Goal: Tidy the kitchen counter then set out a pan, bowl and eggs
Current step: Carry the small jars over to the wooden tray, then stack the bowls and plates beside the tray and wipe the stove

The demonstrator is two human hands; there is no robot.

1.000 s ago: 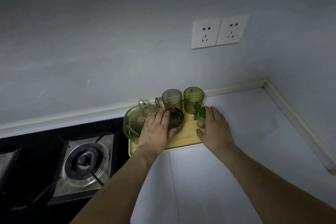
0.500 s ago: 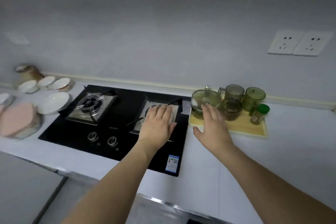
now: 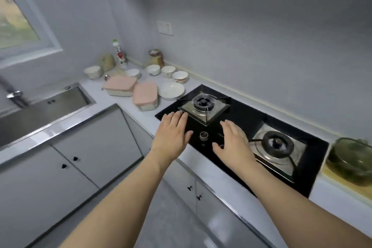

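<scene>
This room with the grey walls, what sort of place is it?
Most likely a small home kitchen: a two-burner gas hob is set into the counter, a steel sink sits under the window, and bowls stand by the wall.

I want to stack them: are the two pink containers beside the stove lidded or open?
Lidded: both pink containers have pink lids seated on top.

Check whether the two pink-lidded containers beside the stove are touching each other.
Cannot tell. In the head view the nearer pink-lidded container overlaps the farther pink-lidded container at one corner, so neither contact nor a gap shows plainly.
</scene>
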